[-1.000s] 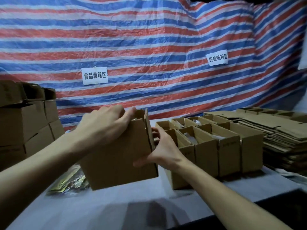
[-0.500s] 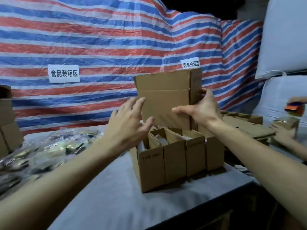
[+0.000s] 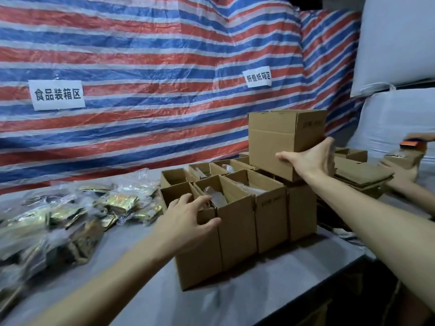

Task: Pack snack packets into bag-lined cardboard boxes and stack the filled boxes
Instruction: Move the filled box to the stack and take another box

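Up on the right, the right hand gripped a closed cardboard box by its lower near corner, thumb on the front face and fingers around the side. That box was plain brown, with a horizontal fold line across its front and faint dark print on its right side; it sat on top of the rightmost of the open boxes, which stood in rows on the grey worktop. Clear bag liners showed inside several of them. The left hand was open, fingers spread, holding nothing, at the rim of the nearest open box. Snack packets, gold and dark in clear wrap, lay heaped on the worktop to the left.
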Demonstrator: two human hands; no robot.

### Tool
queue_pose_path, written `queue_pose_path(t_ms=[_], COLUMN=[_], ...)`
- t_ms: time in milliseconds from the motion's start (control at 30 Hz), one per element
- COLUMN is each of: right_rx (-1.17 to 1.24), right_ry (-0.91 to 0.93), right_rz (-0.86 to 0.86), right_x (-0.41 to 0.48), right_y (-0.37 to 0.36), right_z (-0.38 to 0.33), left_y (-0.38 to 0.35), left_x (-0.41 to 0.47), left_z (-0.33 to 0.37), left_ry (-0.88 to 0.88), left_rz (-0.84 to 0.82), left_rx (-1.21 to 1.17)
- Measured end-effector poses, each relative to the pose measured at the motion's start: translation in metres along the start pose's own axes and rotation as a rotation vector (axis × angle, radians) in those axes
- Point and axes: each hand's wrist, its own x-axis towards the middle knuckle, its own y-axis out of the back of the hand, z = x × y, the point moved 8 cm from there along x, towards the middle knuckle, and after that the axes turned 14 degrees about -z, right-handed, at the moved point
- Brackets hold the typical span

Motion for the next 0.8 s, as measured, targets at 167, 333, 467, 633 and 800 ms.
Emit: queue_pose_path(t_ms=[167,333,467,633,800], right_rx=[-0.227,-0.303,-0.238,-0.1,-0.111], right_ry=[0.032,0.087,0.077,-0.006,-0.003], right_rz=[-0.037,-0.053,-0.011,0.027,0.009], right_x=[-0.006,-0.012,-0.013,-0.008,-0.007], right_y=[-0.022,-0.028,-0.024,-0.014,-0.016], right_z=[0.011,0.004,-0.001,0.005,0.0], left_y=[0.001,0.003,0.002,0.001,0.002], left_x=[0.001,0.007,0.006,0.003,0.003], left_z=[-0.002,-0.002,-0.002,-0.002,-0.003], left_ry=[-0.019,-0.015,-0.011,-0.017,-0.009], left_rz=[0.043,0.018,0.011,0.015,0.025], left_rx=[0.013,-0.04,-0.027,0.014,0.021])
